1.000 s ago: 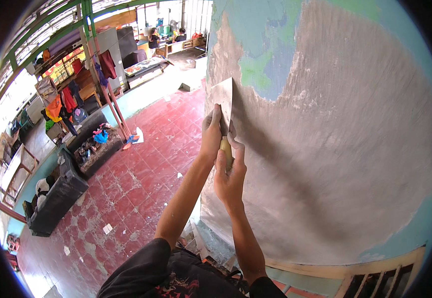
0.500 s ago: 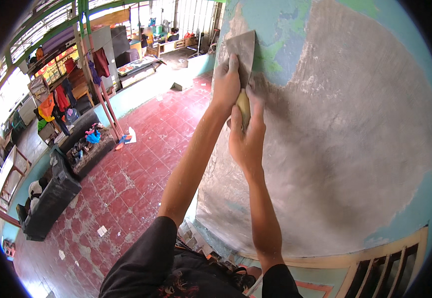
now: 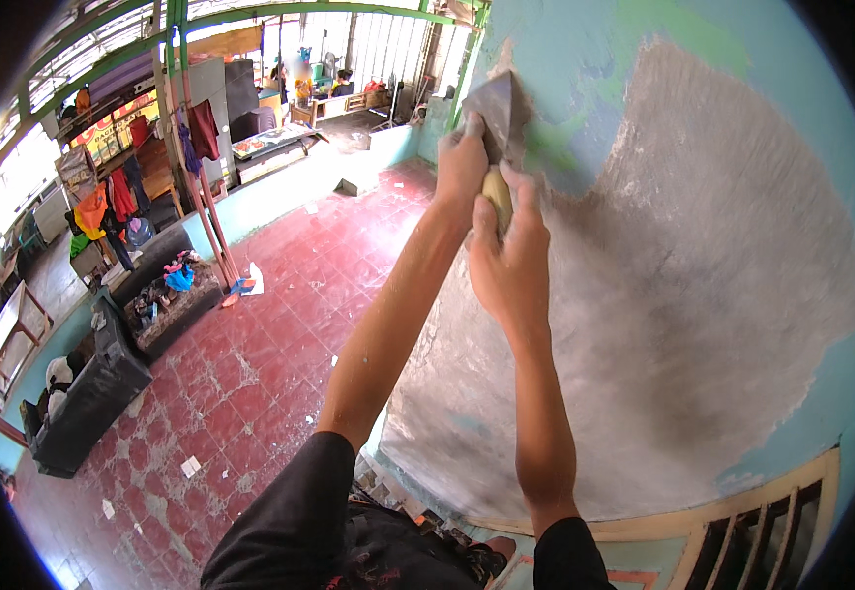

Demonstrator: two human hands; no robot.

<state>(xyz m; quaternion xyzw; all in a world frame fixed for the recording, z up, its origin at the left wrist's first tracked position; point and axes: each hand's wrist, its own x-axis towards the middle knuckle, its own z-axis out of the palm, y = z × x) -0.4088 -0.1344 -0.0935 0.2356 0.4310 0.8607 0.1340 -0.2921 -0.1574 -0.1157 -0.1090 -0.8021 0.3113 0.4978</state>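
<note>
Right hand (image 3: pixel 508 251) wrapped round the handle of the scraper (image 3: pixel 496 192), left hand (image 3: pixel 461 165) close beyond it, braced on the blade at the far left of the wall (image 3: pixel 570 49); a low angle and even pressure should avoid gouging the grey patch (image 3: pixel 712 256) nearer right

arms (image 3: pixel 400 310) extended upward | left hand (image 3: pixel 461 165) uppermost | right hand (image 3: pixel 509 251) just below, gripping
</note>
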